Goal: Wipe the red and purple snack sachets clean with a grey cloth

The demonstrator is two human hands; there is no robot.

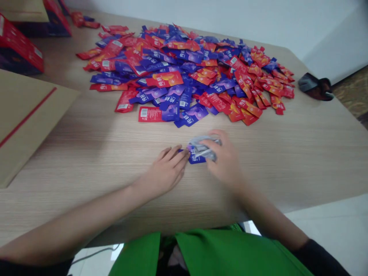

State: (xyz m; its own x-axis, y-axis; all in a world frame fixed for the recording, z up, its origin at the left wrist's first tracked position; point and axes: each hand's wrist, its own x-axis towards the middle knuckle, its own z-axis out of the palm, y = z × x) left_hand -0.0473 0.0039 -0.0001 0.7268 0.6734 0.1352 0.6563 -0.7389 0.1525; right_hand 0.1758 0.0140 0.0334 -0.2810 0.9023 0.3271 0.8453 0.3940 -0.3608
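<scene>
A big heap of red and purple sachets [189, 69] covers the far half of the wooden table [86, 145]. Near the front edge my right hand [222, 159] is closed on a small stack of purple sachets [202, 150], its silver backs showing, and is blurred by motion. My left hand [166, 172] lies flat on the table with fingers stretched out, the fingertips touching the left end of that stack.
A flat cardboard box [25, 115] with a red stripe lies at the left. Red and purple cartons [20, 50] stand at the far left corner. A dark object [316, 86] sits at the table's right edge. A green bag [207, 253] hangs open below the front edge.
</scene>
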